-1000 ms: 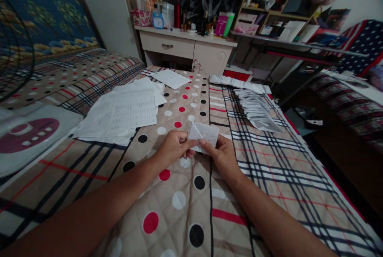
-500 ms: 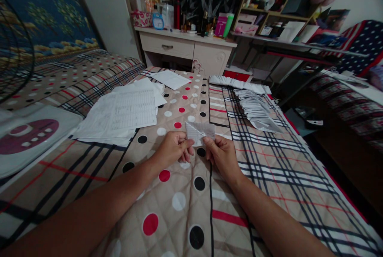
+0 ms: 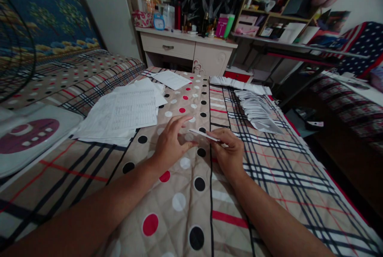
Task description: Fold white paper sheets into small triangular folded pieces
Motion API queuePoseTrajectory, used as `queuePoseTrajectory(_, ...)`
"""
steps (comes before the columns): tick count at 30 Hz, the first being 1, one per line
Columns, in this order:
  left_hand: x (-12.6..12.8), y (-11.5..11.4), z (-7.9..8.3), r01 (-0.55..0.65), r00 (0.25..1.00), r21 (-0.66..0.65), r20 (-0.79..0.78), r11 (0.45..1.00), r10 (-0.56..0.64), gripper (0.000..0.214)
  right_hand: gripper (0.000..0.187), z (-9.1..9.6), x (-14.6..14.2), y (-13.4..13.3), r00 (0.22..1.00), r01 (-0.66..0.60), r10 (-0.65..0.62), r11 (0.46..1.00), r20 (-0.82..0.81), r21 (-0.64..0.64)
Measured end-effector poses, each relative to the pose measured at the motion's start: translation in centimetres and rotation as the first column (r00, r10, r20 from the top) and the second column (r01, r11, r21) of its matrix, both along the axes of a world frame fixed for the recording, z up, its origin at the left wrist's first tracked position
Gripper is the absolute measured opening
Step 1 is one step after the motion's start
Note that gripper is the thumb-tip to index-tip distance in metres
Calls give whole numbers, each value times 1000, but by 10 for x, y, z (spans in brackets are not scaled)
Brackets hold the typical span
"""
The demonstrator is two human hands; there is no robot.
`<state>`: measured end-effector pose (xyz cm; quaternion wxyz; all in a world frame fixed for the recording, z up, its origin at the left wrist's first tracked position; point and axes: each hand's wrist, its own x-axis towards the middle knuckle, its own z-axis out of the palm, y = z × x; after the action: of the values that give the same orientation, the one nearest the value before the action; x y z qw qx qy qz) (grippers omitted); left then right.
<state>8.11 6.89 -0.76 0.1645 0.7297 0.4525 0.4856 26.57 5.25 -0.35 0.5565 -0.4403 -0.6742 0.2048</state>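
My right hand (image 3: 228, 149) pinches a small folded paper (image 3: 204, 134) at its right end. The paper is turned nearly edge-on, so its face hardly shows. Close by its left end is my left hand (image 3: 173, 137), thumb and fingers spread apart with nothing in them. Both hands are above the quilted bedcover (image 3: 185, 185) with dots and plaid. Beyond them on the left lies a pile of printed sheets (image 3: 131, 105). Toward the right, a fanned row of small folded papers (image 3: 254, 109) rests on the plaid.
One printed sheet (image 3: 172, 79) lies near the bed's far edge. A long white strip-like row of papers (image 3: 239, 83) lies at the back right. A white bag with a purple print (image 3: 36, 137) is at left. Past the bed stands a white dresser (image 3: 167, 46) with bottles on top.
My left hand has let go of the folded paper and opened. My right hand has tilted the paper from face-up view to nearly edge-on and shifted slightly right.
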Motion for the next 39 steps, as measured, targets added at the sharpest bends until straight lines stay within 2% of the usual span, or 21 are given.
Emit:
queuePoseTrajectory(4, -6, 0, 9, 56, 984, 318, -179, 946, 2, 40, 23, -5, 6, 7, 952, 47, -93, 985, 290, 163)
queuePoseTrajectory(6, -8, 1, 10, 94, 966, 407, -257, 909, 15, 34, 27, -6, 8, 10, 903, 60, -157, 968, 399, 244)
queuePoseTrajectory(8, -9, 3, 9, 132, 942, 442, -335, 887, 27, 27, 30, -5, 9, 10, 840, 67, -207, 957, 502, 283)
queuePoseTrajectory(10, -10, 6, 7, 174, 909, 421, -416, 890, 19, 21, 30, -3, 9, 10, 754, 70, -228, 960, 616, 270)
queuePoseTrajectory(13, -11, 8, 2, 274, 836, 292, -543, 916, -77, 18, 29, -1, 9, 8, 647, 59, -185, 979, 740, 193)
queuePoseTrajectory(16, -13, 7, -3, 341, 788, 190, -593, 921, -169, 18, 28, 0, 10, 4, 617, -16, -87, 992, 782, 122)
queuePoseTrajectory(20, -15, 5, -8, 386, 797, 187, -561, 904, -224, 17, 26, 1, 13, -4, 587, -115, 16, 991, 809, 63)
queuePoseTrajectory(23, -17, 6, -10, 414, 788, 162, -556, 896, -264, 20, 24, 1, 13, -12, 578, -124, 47, 992, 815, 32)
queuePoseTrajectory(28, -20, 8, -9, 448, 776, 137, -550, 884, -308, 24, 26, -1, 8, -22, 564, -18, 28, 1000, 826, -22)
queuePoseTrajectory(35, -16, 0, -4, 486, 703, 121, -642, 866, -305, 22, 24, 0, 9, -23, 687, 8, 44, 998, 725, -68)
queuePoseTrajectory(39, -12, 1, -6, 456, 788, 46, -486, 889, -378, 19, 25, 1, 14, -21, 746, 8, 63, 995, 663, -104)
